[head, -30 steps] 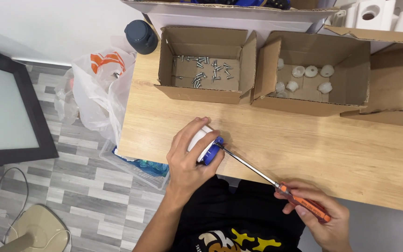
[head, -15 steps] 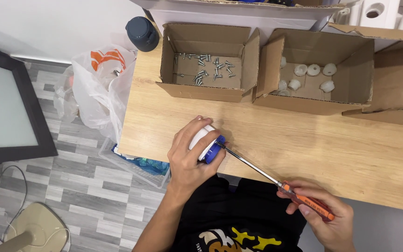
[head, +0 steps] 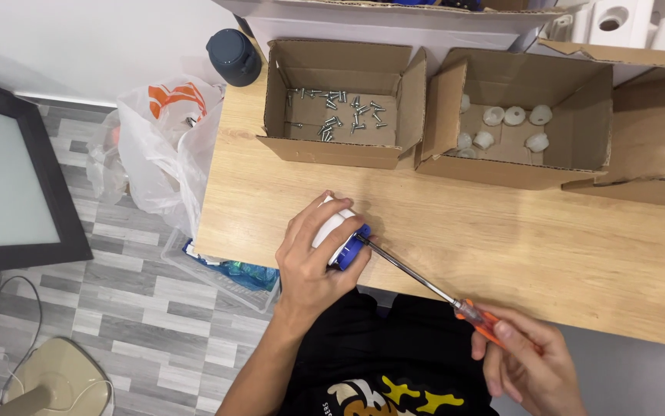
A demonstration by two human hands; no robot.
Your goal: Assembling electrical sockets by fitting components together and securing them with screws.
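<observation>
My left hand (head: 311, 258) grips a small white part with a blue end (head: 342, 237) at the front edge of the wooden table (head: 502, 239). An orange-handled screwdriver (head: 433, 286) sits in my right hand (head: 531, 368), which is off the table's front edge. The long metal shaft runs up and left, its tip meeting the blue end of the part. Most of the white part is hidden under my fingers.
At the back stand an open cardboard box of screws (head: 340, 108) and a cardboard box of white round parts (head: 517, 123). A dark round container (head: 232, 55) sits at the table's back left corner. A plastic bag (head: 155, 139) and a black-framed panel (head: 9, 169) are on the floor at left.
Both hands stay in nearly the same place, with the screwdriver tip against the part. My right hand has shifted slightly on the orange handle.
</observation>
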